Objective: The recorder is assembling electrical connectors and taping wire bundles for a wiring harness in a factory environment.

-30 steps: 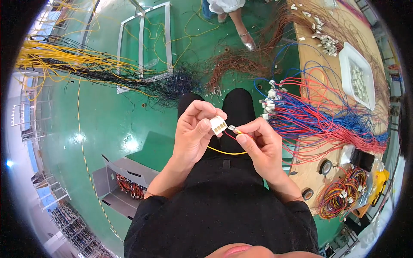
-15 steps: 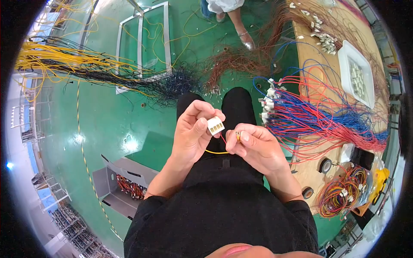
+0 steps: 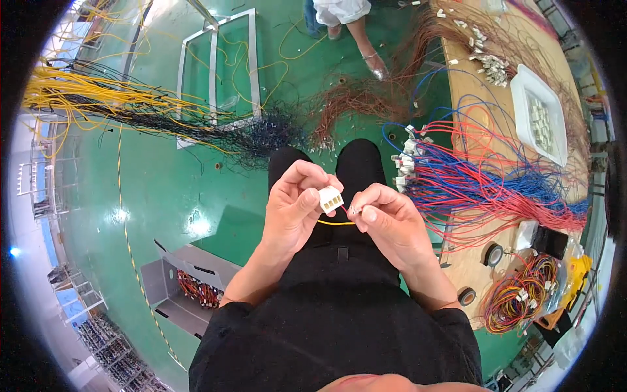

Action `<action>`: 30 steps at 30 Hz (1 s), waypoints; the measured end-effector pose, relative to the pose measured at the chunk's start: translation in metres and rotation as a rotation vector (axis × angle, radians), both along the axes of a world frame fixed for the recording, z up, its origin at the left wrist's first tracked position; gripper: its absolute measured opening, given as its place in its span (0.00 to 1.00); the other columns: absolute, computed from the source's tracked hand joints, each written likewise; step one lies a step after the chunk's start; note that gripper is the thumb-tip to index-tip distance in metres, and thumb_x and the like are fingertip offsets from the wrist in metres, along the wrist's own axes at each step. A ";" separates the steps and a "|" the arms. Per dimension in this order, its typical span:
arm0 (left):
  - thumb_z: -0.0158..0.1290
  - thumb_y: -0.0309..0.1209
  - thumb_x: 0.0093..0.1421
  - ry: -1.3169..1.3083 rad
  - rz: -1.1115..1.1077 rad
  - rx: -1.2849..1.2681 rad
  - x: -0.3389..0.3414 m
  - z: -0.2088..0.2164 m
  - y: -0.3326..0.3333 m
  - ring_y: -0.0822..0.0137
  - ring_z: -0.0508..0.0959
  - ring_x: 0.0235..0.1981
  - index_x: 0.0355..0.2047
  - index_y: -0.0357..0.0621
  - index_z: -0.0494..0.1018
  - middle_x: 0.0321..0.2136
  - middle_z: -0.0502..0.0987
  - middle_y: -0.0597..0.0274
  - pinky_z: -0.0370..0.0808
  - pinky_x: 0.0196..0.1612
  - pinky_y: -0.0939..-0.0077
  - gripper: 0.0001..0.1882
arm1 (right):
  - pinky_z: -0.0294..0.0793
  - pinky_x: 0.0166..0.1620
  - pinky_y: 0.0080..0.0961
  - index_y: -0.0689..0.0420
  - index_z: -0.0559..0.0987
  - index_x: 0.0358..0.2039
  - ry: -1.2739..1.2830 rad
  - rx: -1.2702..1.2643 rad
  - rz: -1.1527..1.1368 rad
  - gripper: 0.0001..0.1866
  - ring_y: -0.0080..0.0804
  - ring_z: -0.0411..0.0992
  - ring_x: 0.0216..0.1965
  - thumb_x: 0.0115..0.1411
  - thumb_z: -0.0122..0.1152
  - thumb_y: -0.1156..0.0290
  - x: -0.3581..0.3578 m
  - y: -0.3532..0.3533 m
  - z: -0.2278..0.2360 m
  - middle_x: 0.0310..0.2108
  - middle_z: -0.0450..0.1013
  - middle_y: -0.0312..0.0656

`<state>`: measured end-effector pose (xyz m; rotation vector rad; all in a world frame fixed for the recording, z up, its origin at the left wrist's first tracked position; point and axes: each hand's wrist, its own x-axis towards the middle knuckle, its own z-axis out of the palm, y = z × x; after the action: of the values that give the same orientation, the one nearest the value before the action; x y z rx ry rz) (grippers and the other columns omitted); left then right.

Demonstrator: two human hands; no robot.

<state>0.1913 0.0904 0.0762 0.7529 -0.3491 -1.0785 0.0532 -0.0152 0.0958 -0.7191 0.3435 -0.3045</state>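
green floor (image 3: 163, 189) is showing below | left grip (image 3: 316, 189) is clamping white connector (image 3: 330, 197) above the lap (image 3: 313, 248), probably keeping its slots (image 3: 332, 203) in sight | right grip (image 3: 359, 213) is pinching wire tip (image 3: 354, 210) just beside it | farther right, bench (image 3: 467, 262) is bearing red-and-blue wires (image 3: 499, 176)

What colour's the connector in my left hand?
The connector is white, clearest in the head view.

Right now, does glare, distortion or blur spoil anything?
Head view: glare patches whiten the green floor; head view: the wooden table bows along its outer edge; head view: the white connector in the left hand shows its slots, but in the right hand the metal tip is too small to judge for blur.
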 end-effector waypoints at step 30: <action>0.67 0.22 0.42 -1.110 0.253 0.003 0.002 -0.006 0.037 0.62 0.81 0.31 0.30 0.36 0.74 0.32 0.79 0.49 0.78 0.33 0.74 0.15 | 0.59 0.24 0.13 0.63 0.73 0.31 0.353 -0.835 0.050 0.02 0.10 0.61 0.21 0.60 0.56 0.78 -0.005 0.022 0.008 0.21 0.68 0.31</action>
<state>0.1928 0.1277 0.0701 1.3188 -1.1502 -0.3307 0.0484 0.0064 0.1039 -1.6110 0.5377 -0.2684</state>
